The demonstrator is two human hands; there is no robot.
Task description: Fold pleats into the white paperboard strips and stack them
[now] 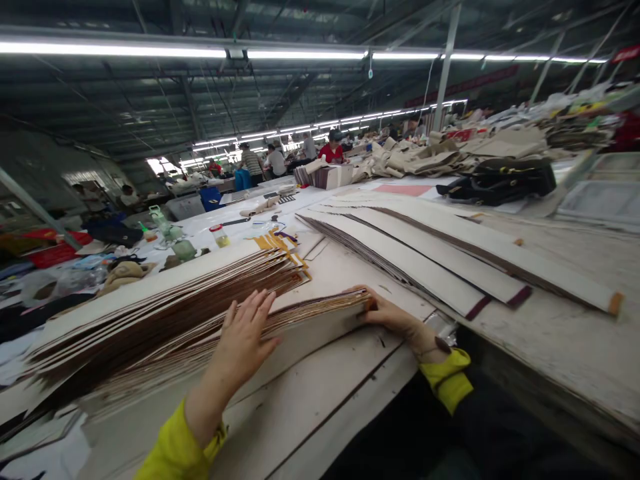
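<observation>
A thick stack of long pale strips [310, 333] with brown edges leans on the table in front of me. My left hand [247, 337] lies against the stack's upper edge, its fingers stretched out. At the stack's right end, my right hand [383, 313] grips the corner, with the thumb and fingers closed on it. Behind it on the left is another fanned stack of strips [165, 293] with yellow ends. Several more white strips [400, 250] with purple or orange tips lie fanned out at the right.
A black bag [500, 180] and heaped beige fabric [415, 157] lie at the back right. Green bottles [170, 233] and a red-lidded jar [219, 235] stand at the back left. A person in red [333, 148] is farther off. The table's edge [540, 363] runs along the lower right.
</observation>
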